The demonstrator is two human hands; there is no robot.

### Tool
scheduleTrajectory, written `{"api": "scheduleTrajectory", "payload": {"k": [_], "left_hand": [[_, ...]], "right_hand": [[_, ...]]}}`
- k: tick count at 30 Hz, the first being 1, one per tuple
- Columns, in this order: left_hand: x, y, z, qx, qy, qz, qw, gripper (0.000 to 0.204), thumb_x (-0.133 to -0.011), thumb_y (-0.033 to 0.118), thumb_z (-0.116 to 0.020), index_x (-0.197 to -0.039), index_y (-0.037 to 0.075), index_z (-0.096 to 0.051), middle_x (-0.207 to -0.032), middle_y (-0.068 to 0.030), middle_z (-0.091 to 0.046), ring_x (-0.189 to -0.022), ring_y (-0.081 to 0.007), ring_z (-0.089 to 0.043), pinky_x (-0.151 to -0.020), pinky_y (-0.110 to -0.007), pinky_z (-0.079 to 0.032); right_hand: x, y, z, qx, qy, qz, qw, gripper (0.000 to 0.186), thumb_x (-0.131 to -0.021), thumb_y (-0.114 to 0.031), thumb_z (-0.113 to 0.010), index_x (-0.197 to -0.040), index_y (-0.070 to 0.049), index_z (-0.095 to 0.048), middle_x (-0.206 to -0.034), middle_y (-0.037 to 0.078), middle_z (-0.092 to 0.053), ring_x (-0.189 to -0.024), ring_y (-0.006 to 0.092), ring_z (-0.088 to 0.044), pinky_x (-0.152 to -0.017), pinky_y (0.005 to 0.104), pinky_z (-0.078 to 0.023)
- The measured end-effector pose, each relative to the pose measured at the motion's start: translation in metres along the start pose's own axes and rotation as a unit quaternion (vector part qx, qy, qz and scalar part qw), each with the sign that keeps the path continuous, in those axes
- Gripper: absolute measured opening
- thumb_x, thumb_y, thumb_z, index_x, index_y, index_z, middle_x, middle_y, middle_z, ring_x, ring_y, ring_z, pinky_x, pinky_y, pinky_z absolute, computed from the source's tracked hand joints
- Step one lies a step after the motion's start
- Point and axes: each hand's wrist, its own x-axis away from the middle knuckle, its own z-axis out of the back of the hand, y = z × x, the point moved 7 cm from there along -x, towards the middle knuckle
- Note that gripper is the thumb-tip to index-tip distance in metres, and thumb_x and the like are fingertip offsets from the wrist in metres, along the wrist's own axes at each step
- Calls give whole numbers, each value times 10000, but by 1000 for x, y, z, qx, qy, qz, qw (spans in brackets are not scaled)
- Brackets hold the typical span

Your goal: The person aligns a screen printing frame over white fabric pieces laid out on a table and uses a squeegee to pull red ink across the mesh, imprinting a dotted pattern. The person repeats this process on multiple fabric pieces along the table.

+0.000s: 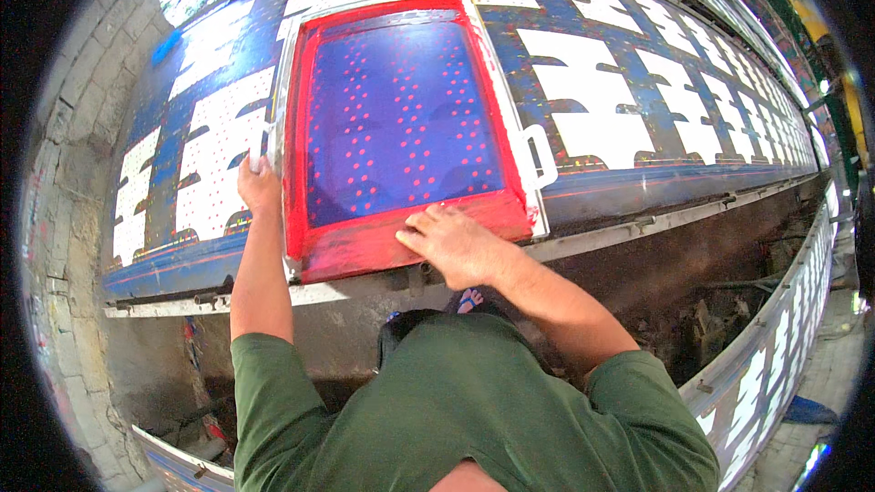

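A screen-printing frame (392, 118) lies on the long dark-blue table. It has white edges, red ink around a blue mesh, and lines of red dots across the mesh. My left hand (260, 184) is closed at the frame's left side, round what looks like its handle. On the right side a white handle (541, 157) stands free. My right hand (447, 241) rests with bent fingers over the red-inked near end of the frame; what its fingers grip is hard to make out. White cut pieces (223, 159) with small red dots lie left of the frame.
Plain white cut pieces (592, 100) run in rows to the right along the printing table (602, 193). A metal rail (656, 223) edges its near side. Another table with white pieces (766, 392) stands at the lower right. A block wall (82, 128) rises at left.
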Motion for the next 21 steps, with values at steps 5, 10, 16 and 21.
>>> {"api": "scheduleTrajectory", "payload": {"k": [5, 10, 16, 21], "left_hand": [[-6, -10, -2, -27, -5, 35, 999, 444, -1027, 275, -751, -1335, -45, -738, -1162, -252, -793, -1085, -385, -776, -984, -469, -586], [-4, -2, 4, -72, 5, 0, 997, 415, -1039, 275, -730, -1281, -61, -752, -1108, -225, -809, -1003, -363, -786, -937, -469, -591], [-3, 3, 7, -37, -4, 25, 999, 353, -1057, 229, -722, -1259, -60, -750, -1063, -217, -806, -959, -315, -787, -879, -434, -595], [-1, -10, 1, 4, -21, 48, 999, 326, -1066, 222, -723, -1220, -65, -742, -1025, -210, -798, -910, -311, -772, -847, -431, -592]], "right_hand": [[28, 20, 8, -115, 27, 42, 992, 690, -775, -98, -801, -1446, -10, -664, -1529, 211, -615, -1419, 429, -579, -1191, 544, -483], [89, 101, 61, -131, 317, -123, 931, 607, -831, -19, -736, -1433, -69, -682, -1520, 222, -613, -1440, 432, -561, -1247, 548, -423], [135, 186, 48, -155, 349, -379, 843, 675, -862, -48, -771, -1517, -46, -608, -1563, 269, -564, -1485, 442, -513, -1265, 515, -401], [134, 211, 28, -384, 299, -408, 772, 627, -928, 44, -749, -1538, 29, -603, -1421, 161, -672, -1286, 213, -660, -1075, 348, -535]]}}
